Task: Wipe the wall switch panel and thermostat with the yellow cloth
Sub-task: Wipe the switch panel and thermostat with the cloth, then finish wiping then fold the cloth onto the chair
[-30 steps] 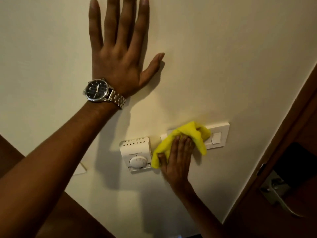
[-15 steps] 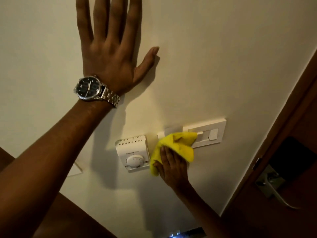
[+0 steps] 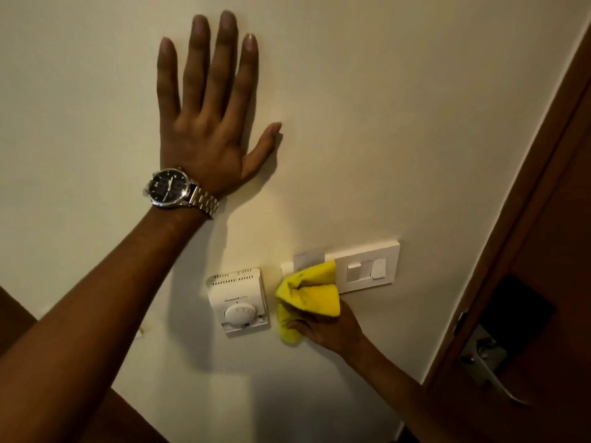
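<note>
My right hand (image 3: 329, 329) holds the bunched yellow cloth (image 3: 308, 297) against the wall, over the left end of the white wall switch panel (image 3: 367, 270). The panel's right part with two rockers is uncovered. The white thermostat (image 3: 238, 302) with a round dial sits just left of the cloth, apart from it. My left hand (image 3: 208, 123) is pressed flat on the wall above, fingers spread, holding nothing, with a metal watch (image 3: 174, 188) on the wrist.
A brown wooden door (image 3: 550, 282) with a dark lock plate (image 3: 516, 314) and a metal lever handle (image 3: 489, 366) stands at the right. Dark wooden furniture (image 3: 19, 318) shows at the lower left edge. The cream wall (image 3: 383, 123) fills the rest.
My right hand has slid the cloth leftward and down along the switch panel, uncovering its rockers. My left hand stays flat on the wall.
</note>
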Demonstrator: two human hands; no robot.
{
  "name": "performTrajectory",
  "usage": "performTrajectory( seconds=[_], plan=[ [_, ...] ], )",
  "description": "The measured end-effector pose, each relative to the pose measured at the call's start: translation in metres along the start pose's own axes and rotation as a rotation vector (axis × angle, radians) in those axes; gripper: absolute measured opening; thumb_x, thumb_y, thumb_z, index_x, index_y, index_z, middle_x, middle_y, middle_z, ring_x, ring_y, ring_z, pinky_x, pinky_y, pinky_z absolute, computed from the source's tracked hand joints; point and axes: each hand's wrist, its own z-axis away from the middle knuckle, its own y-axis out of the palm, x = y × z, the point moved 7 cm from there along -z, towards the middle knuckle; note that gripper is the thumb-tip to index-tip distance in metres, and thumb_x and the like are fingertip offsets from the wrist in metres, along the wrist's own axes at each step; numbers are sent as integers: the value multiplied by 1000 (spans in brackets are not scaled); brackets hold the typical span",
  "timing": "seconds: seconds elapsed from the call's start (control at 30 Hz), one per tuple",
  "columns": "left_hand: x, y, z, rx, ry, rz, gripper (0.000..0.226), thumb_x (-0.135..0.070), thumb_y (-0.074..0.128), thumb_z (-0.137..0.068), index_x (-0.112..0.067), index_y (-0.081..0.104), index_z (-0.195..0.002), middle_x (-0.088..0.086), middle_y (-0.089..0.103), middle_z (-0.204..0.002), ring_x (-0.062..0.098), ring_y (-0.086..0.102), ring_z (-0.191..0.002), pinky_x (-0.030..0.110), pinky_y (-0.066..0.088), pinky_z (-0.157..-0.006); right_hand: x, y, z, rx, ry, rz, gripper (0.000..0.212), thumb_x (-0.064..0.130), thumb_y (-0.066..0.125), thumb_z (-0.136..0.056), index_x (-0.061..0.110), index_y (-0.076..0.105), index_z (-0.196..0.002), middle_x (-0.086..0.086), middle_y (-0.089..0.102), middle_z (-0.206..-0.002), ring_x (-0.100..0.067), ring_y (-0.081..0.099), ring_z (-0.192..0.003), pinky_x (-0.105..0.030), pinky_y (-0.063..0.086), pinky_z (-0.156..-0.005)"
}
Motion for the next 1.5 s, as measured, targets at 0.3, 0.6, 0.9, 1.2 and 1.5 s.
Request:
performTrajectory(
  seconds=[0.3,0.6,0.9,1.2,1.5],
  plan=[
    [-1,0,-2,75,14,-9,83,-68,28,-109,-7,30,-165,23,33,-167,45,32,-154,66,25,-124,-3,8,41,-292,-183,813,52,41,26,-112,9,53,-143,-14,64,-138,-29,51,-125,-49,62,-84],
    [-104,-76,184,272,-440,442,54,-32,59,-107,5,54,-146,26,52,-152,45,48,-142,50,38,-122,47,-78,38,-625,-35,652,52,13,81,-85,16,61,-134,-23,57,-124,-42,66,-100,-46,62,-74],
    [-165,-86,413,1104,-922,949,78,-36,94,-84,-7,57,-146,15,44,-157,31,44,-142,45,42,-117,49,17,57,165,-324,775,36,32,81,-57,20,67,-89,-5,68,-107,-30,60,-105,-39,32,-88],
    [-73,-253,699,1413,-1635,1061,33,-5,68,-105,-31,58,-122,-13,65,-111,-14,65,-99,7,51,-85,-18,293,174,1024,451,-44,61,15,90,-79,8,44,-118,-7,62,-98,-13,58,-85,-30,50,-75],
    [-14,-438,989,1650,-1797,382,37,-25,51,-92,-23,70,-124,31,53,-142,48,60,-125,43,48,-106,-21,644,401,1407,25,166,36,11,43,-110,8,57,-142,-18,26,-165,-33,29,-151,-40,27,-123]
  ],
)
